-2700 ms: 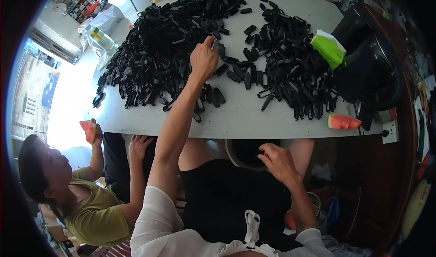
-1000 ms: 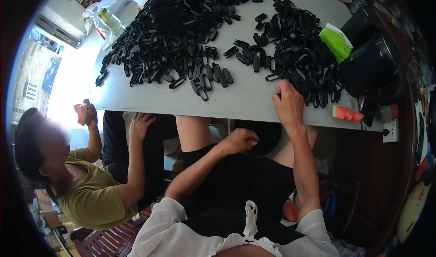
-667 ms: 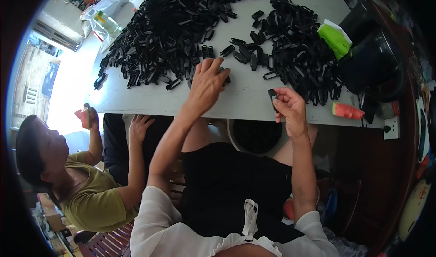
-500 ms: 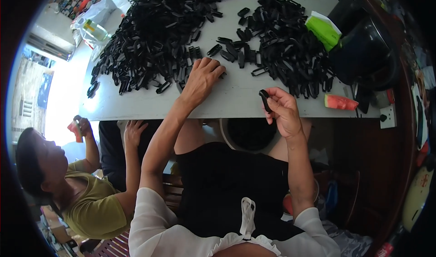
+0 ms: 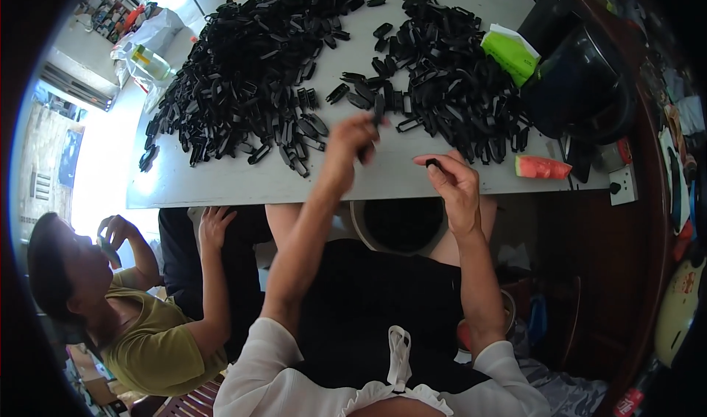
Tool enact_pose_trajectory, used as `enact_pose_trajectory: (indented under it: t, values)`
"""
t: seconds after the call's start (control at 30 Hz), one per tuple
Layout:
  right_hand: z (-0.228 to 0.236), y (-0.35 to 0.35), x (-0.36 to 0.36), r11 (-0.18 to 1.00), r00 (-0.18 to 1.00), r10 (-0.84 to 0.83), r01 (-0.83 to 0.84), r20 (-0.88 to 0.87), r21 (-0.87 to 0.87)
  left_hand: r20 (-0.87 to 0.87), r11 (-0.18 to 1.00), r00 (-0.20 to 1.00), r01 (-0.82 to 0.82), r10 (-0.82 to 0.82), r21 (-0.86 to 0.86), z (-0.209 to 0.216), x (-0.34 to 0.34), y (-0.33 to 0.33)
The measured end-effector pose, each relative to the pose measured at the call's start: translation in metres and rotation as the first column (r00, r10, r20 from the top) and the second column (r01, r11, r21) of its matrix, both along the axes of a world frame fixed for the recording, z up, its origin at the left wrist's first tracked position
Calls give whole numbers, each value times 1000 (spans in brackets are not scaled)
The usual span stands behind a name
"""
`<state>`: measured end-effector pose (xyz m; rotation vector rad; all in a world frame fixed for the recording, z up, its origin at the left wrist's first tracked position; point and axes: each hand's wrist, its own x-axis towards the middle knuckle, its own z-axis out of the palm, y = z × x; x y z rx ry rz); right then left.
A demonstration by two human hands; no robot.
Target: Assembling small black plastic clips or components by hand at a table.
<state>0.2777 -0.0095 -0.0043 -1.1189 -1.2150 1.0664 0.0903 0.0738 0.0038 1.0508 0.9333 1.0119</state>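
My left hand (image 5: pixel 352 143) is over the table's front part, blurred by motion, its fingers closed round a small black plastic piece (image 5: pixel 378 110). A dark patch near its palm is too smeared to name. To its right, my right hand (image 5: pixel 458 188) pinches another black plastic piece (image 5: pixel 433 164), oblong and mostly hidden by thumb and fingers. Ahead lie two heaps of similar black pieces: a large left heap (image 5: pixel 247 71) and a smaller right heap (image 5: pixel 460 85). Several loose pieces (image 5: pixel 359 93) lie between them.
The pale table (image 5: pixel 221 185) carries a green packet (image 5: pixel 510 54), a dark kettle (image 5: pixel 574 85) and a watermelon slice (image 5: pixel 543 168) at right. A bottle (image 5: pixel 151 62) stands far left. A tub (image 5: pixel 361 222) sits below the edge. A person in olive (image 5: pixel 158 343) sits at left.
My left hand has left the large heap's edge and come right, nearer to my right hand. My right hand has turned its piece. The person at left has raised a watermelon slice toward the mouth.
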Motion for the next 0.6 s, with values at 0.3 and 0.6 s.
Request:
enact_pose_trajectory:
  t: [0.3,0.6]
  values:
    - [14,-13,-23,996,966,-63,78,-250,51,-100,996,991,87,-86,7,-2,22,-84]
    - [11,-26,-40,999,906,-22,6,-422,-41,331,976,923,-149,195,-159,-13,18,-97]
